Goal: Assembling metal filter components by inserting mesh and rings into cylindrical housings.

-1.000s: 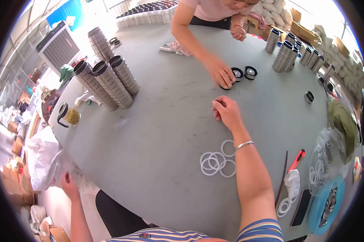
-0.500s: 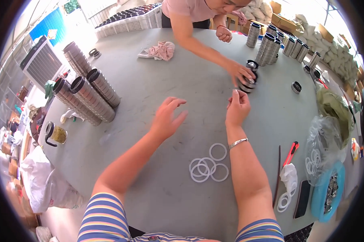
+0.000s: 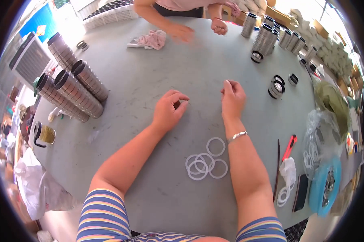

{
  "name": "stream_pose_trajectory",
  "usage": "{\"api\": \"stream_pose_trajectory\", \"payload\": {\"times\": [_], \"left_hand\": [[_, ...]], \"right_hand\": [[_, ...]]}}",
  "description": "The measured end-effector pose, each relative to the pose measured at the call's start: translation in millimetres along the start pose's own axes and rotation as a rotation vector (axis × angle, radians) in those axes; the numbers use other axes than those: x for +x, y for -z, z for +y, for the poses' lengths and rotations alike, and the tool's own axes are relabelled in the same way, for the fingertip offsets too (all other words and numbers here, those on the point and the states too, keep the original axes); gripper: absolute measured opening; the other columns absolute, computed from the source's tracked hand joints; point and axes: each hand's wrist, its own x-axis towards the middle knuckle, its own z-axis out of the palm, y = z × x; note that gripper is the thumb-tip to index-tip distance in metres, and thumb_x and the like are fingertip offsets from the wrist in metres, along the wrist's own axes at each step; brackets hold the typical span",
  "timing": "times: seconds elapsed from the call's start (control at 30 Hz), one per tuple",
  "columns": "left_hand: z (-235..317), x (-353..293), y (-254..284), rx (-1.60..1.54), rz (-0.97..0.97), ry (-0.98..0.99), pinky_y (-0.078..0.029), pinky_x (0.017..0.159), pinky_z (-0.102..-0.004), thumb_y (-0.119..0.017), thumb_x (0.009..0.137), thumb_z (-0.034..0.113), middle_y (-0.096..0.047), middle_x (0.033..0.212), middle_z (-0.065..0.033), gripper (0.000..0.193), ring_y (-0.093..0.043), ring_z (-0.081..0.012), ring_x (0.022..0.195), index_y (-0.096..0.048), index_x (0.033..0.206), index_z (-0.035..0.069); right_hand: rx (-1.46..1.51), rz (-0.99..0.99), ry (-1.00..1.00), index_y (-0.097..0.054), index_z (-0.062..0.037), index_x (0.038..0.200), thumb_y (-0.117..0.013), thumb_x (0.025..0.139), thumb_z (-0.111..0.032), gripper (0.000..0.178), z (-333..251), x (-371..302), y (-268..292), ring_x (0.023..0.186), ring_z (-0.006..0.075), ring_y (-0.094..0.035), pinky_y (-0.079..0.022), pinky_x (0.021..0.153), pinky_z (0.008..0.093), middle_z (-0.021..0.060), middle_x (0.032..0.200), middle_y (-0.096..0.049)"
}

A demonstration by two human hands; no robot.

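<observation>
My left hand (image 3: 171,109) hovers over the middle of the grey table (image 3: 161,197), holding nothing, its thumb and bent fingers apart. Across from it, my right hand (image 3: 233,98) is closed, thumb against the curled fingers; whatever it may pinch is too small or hidden to tell. Several thin translucent white rings (image 3: 216,168) lie partly overlapping between my forearms. To the right of my right hand sit a short metal cylinder with a black rim (image 3: 276,89), a black ring-shaped piece (image 3: 278,79) touching it, and another short black-rimmed piece (image 3: 293,79).
Tall stacks of metal rings (image 3: 79,92) stand at left, more stacks (image 3: 264,39) at far right. A co-worker's blurred hand (image 3: 182,33) is near a pink cloth (image 3: 151,40). At right lie a red cutter (image 3: 289,147), a phone (image 3: 301,192) and a blue basket (image 3: 323,203).
The co-worker's hand has let go of the black-rimmed pieces and drawn back to the far edge. Those pieces now stand farther right. My left hand's fingers have curled in slightly.
</observation>
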Motion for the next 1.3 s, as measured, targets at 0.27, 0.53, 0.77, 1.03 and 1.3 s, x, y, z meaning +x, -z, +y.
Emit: {"api": "stream_pose_trajectory", "payload": {"times": [0.27,0.53,0.77,1.03,1.3], "left_hand": [[-5.0,-6.5,15.2,0.097,0.034,-0.042,-0.054,0.072,-0.0298,-0.075,0.092,0.011,-0.069,0.105,-0.0071,0.014,-0.066,-0.0163,0.076,-0.078,0.105,0.006],[1.9,-6.4,6.4,0.016,-0.006,-0.052,-0.053,0.073,-0.0294,-0.074,0.092,0.007,-0.068,0.104,-0.0046,0.013,-0.064,-0.016,0.078,-0.078,0.104,0.006],[20.1,-18.9,-4.3,0.113,0.096,-0.293,-0.059,0.071,-0.0367,-0.078,0.09,0.009,-0.073,0.107,-0.0047,0.013,-0.072,-0.0231,0.079,-0.076,0.103,0.007],[21.4,-31.6,-4.8,0.284,-0.065,-0.674,-0.058,0.066,-0.0397,-0.076,0.087,0.011,-0.071,0.101,-0.0026,0.017,-0.072,-0.0248,0.084,-0.072,0.103,0.011],[23.1,-28.0,-20.0,0.21,-0.098,-0.693,-0.058,0.067,-0.0445,-0.069,0.086,0.013,-0.066,0.091,-0.0066,0.012,-0.071,-0.0289,0.083,-0.07,0.098,0.01]], "right_hand": [[-0.867,-0.148,0.818,-0.072,-0.0081,0.112,-0.072,0.09,-0.017,0.024,34.2,116.8,-9.1,0.095,0.0352,-0.072,-0.059,0.085,0.0438,0.0129,0.103,-0.074],[-1.453,-0.077,0.454,-0.067,-0.0091,0.132,-0.077,0.089,-0.034,0.05,34.1,280.1,53.5,0.131,0.0349,-0.059,-0.048,0.112,0.0475,0.0135,0.138,-0.065],[-1.439,0.082,0.719,-0.072,-0.0124,0.108,-0.076,0.092,-0.024,0.021,31.6,207.6,35.0,0.116,0.0307,-0.067,-0.05,0.102,0.0468,0.0082,0.116,-0.072],[0.176,-0.332,-0.439,-0.068,-0.0112,0.103,-0.066,0.102,-0.024,0.013,5.2,116.3,37.5,0.078,0.0178,-0.065,-0.052,0.068,0.0362,0.0009,0.089,-0.068],[-0.622,-0.316,-0.204,-0.064,-0.0061,0.135,-0.066,0.1,-0.052,0.058,-21.4,111.4,65.0,0.091,0.0187,-0.069,-0.058,0.07,0.0371,0.0066,0.116,-0.069]]}}
